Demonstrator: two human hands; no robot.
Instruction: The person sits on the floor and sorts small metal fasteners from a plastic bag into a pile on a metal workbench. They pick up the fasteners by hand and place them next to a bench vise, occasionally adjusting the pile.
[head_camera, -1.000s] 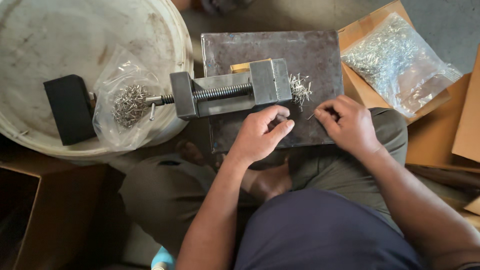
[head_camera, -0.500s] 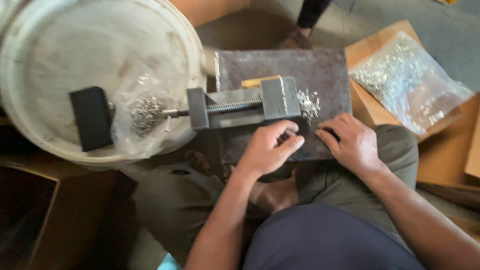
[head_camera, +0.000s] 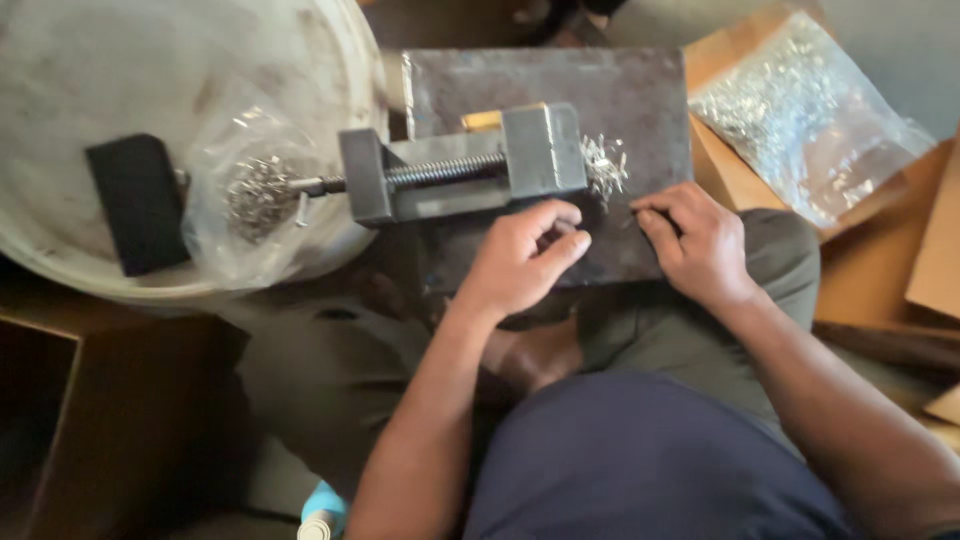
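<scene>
Left hand: resting on the dark metal plate, fingers curled in, thumb and forefinger pinched together at their tips. Whatever sits in the pinch is too small to make out; possibly one of the small metal pieces, cannot tell.

Right hand: at 3 o'clock of the left hand, near it but apart. Fingers bent, tips pressed down toward the plate, index finger and thumb closed on what looks like a thin wire-like piece at the hand's 9 o'clock edge.

Small heap of bright metal pieces: loose on the plate, at 12 o'clock of the gap between the two hands, just beside the end of the vise.

Grey bench vise: lying on the plate at 12 o'clock of the left hand, its screw running out toward 9 o'clock. A tan block shows just behind it.

Clear plastic bag of metal bits: at 9 o'clock of the vise, around the screw's end, lying on a white round bucket lid. A black block lies at the bag's 9 o'clock side.

Second clear bag of shiny pieces: at 1 o'clock of the right hand, on brown cardboard.
</scene>
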